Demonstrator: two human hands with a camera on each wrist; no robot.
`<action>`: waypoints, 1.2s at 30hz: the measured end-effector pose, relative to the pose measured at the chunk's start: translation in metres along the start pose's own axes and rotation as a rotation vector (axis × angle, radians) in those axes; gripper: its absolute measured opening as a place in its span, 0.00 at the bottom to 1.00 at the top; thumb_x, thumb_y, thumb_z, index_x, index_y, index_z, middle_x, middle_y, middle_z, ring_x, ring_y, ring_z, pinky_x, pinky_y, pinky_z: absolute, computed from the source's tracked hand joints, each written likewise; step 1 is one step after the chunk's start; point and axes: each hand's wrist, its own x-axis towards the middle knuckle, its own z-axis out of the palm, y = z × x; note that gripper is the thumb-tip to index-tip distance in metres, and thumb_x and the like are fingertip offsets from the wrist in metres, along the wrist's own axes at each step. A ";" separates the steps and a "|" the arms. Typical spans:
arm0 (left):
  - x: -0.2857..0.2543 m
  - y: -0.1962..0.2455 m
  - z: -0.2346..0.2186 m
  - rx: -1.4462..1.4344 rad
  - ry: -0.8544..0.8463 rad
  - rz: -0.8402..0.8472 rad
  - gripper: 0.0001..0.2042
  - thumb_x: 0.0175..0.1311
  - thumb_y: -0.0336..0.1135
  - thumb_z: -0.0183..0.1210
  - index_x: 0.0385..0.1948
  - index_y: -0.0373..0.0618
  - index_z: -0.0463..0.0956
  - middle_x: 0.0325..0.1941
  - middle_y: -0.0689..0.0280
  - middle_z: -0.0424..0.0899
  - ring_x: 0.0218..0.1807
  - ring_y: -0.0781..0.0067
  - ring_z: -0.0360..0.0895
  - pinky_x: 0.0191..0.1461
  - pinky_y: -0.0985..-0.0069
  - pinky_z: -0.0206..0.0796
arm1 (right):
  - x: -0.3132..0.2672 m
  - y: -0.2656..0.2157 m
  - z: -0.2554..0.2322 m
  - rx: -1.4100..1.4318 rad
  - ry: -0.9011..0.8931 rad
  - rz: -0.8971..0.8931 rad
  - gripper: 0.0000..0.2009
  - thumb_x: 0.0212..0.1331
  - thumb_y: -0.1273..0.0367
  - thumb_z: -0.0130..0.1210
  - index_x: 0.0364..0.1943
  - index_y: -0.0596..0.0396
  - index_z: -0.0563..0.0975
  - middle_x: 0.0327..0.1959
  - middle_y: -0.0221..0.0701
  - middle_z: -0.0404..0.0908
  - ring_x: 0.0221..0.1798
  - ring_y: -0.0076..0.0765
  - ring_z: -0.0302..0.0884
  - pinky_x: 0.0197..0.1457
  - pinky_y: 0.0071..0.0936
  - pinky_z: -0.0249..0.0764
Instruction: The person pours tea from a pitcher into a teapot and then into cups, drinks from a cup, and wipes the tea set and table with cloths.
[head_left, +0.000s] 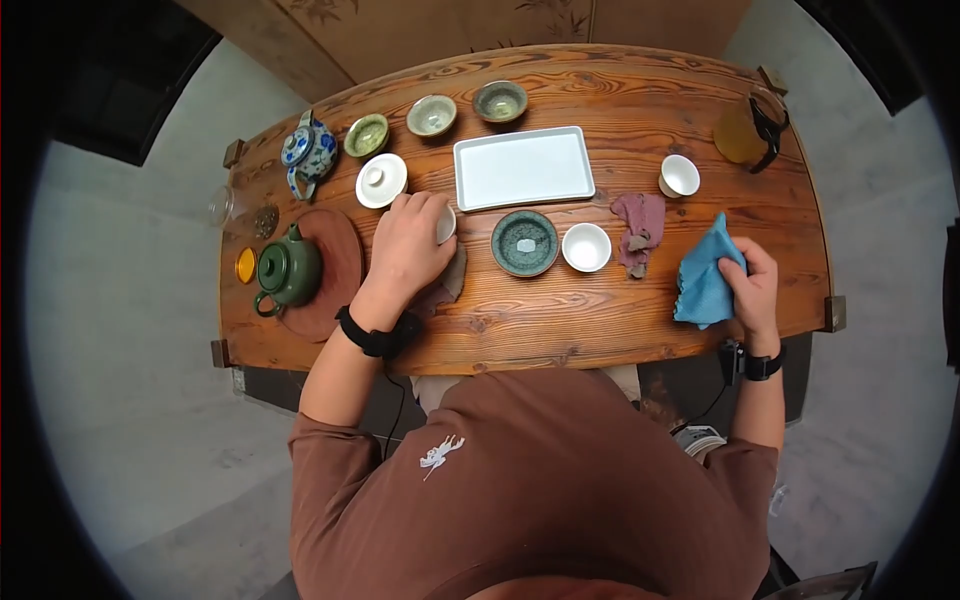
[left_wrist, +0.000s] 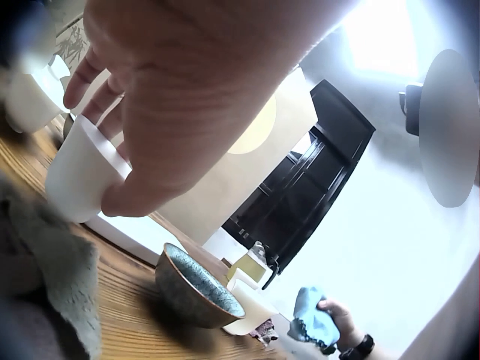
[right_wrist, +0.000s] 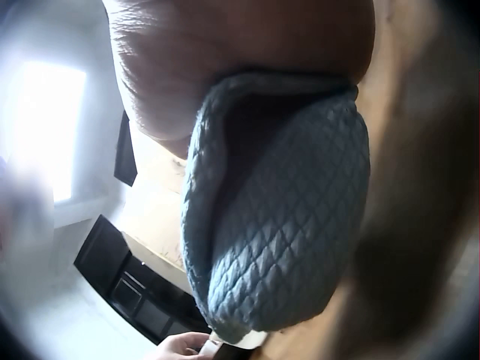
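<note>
My left hand point(head_left: 408, 248) grips a small white cup point(head_left: 447, 225) at the left middle of the table. In the left wrist view the thumb and fingers hold this white cup point(left_wrist: 79, 176) by its rim, low over the wood. A white lidded bowl point(head_left: 382, 181) stands just beyond the hand, and a greyish cloth point(head_left: 449, 283) lies partly hidden beside it. At the right, my right hand point(head_left: 757, 287) pinches a blue cloth point(head_left: 706, 277). It hangs folded from the fingers, and its quilted diamond texture shows in the right wrist view.
A teal bowl point(head_left: 525, 258), a white cup point(head_left: 587, 247) and a white tray point(head_left: 523, 168) occupy the middle. A mauve cloth point(head_left: 640, 225), another white cup point(head_left: 679, 176) and a glass pitcher point(head_left: 740, 137) stand right. A green teapot point(head_left: 290, 272) sits left, near a blue-and-white teapot point(head_left: 309, 150).
</note>
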 end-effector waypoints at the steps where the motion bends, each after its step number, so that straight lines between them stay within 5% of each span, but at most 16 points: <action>1: -0.001 -0.002 0.003 -0.009 0.014 0.003 0.22 0.54 0.32 0.69 0.54 0.43 0.80 0.54 0.59 0.84 0.56 0.52 0.78 0.60 0.59 0.73 | 0.014 -0.020 0.005 -0.067 -0.040 -0.040 0.11 0.66 0.76 0.59 0.50 0.64 0.83 0.41 0.26 0.85 0.43 0.20 0.79 0.49 0.22 0.76; 4: -0.002 -0.006 0.009 -0.033 0.035 0.004 0.22 0.54 0.31 0.68 0.54 0.43 0.79 0.55 0.59 0.84 0.57 0.53 0.77 0.60 0.58 0.73 | 0.068 -0.075 0.037 -0.313 -0.179 -0.218 0.10 0.63 0.76 0.60 0.47 0.63 0.84 0.40 0.34 0.87 0.42 0.27 0.82 0.48 0.25 0.77; 5: -0.002 -0.007 0.010 -0.041 0.027 -0.010 0.23 0.54 0.31 0.69 0.55 0.43 0.79 0.55 0.60 0.84 0.57 0.53 0.77 0.61 0.59 0.73 | 0.090 -0.084 0.052 -0.400 -0.224 -0.416 0.11 0.61 0.76 0.60 0.47 0.62 0.84 0.39 0.37 0.86 0.40 0.34 0.83 0.46 0.27 0.77; 6: -0.002 -0.008 0.010 -0.048 0.020 -0.024 0.23 0.55 0.31 0.69 0.55 0.43 0.78 0.56 0.60 0.83 0.58 0.53 0.77 0.63 0.59 0.72 | 0.106 -0.103 0.068 -0.476 -0.301 -0.415 0.13 0.59 0.76 0.59 0.47 0.60 0.85 0.38 0.39 0.86 0.40 0.40 0.84 0.45 0.31 0.78; 8: -0.003 -0.008 0.010 -0.063 0.039 -0.011 0.24 0.54 0.31 0.69 0.56 0.43 0.78 0.57 0.60 0.82 0.59 0.53 0.77 0.64 0.59 0.72 | 0.142 -0.110 0.103 -0.618 -0.406 -0.573 0.14 0.58 0.75 0.60 0.49 0.52 0.86 0.35 0.36 0.82 0.37 0.46 0.81 0.42 0.37 0.78; 10: -0.004 -0.008 0.012 -0.079 0.053 -0.003 0.24 0.54 0.31 0.69 0.57 0.43 0.77 0.59 0.59 0.81 0.61 0.53 0.76 0.65 0.58 0.71 | 0.175 -0.108 0.141 -0.768 -0.501 -0.738 0.15 0.58 0.73 0.62 0.50 0.44 0.86 0.37 0.33 0.81 0.41 0.46 0.82 0.43 0.41 0.79; 15: -0.006 -0.004 0.014 -0.022 0.175 0.045 0.26 0.55 0.30 0.68 0.58 0.43 0.76 0.65 0.57 0.78 0.70 0.54 0.72 0.71 0.57 0.68 | 0.228 -0.069 0.233 -0.951 -0.629 -1.047 0.13 0.58 0.72 0.62 0.48 0.46 0.86 0.36 0.32 0.81 0.41 0.44 0.84 0.42 0.41 0.82; 21: -0.017 0.006 0.028 -0.151 0.199 0.275 0.18 0.61 0.27 0.63 0.54 0.40 0.79 0.61 0.56 0.82 0.68 0.55 0.76 0.78 0.53 0.61 | 0.225 -0.041 0.285 -1.158 -0.796 -0.802 0.12 0.59 0.70 0.58 0.46 0.52 0.86 0.36 0.36 0.85 0.42 0.47 0.87 0.45 0.46 0.82; 25: -0.010 0.014 0.028 -0.079 0.159 0.273 0.14 0.64 0.29 0.57 0.50 0.42 0.81 0.56 0.59 0.85 0.65 0.59 0.79 0.79 0.52 0.60 | 0.218 -0.042 0.288 -1.073 -0.878 -0.614 0.17 0.57 0.70 0.55 0.51 0.53 0.85 0.41 0.41 0.88 0.44 0.53 0.86 0.49 0.49 0.82; 36: -0.006 0.018 0.050 0.168 0.102 0.265 0.14 0.64 0.31 0.57 0.50 0.40 0.80 0.52 0.60 0.85 0.64 0.64 0.79 0.81 0.42 0.54 | 0.222 -0.045 0.252 -1.005 -1.105 -0.528 0.19 0.58 0.72 0.56 0.53 0.44 0.87 0.43 0.41 0.88 0.49 0.51 0.85 0.56 0.46 0.80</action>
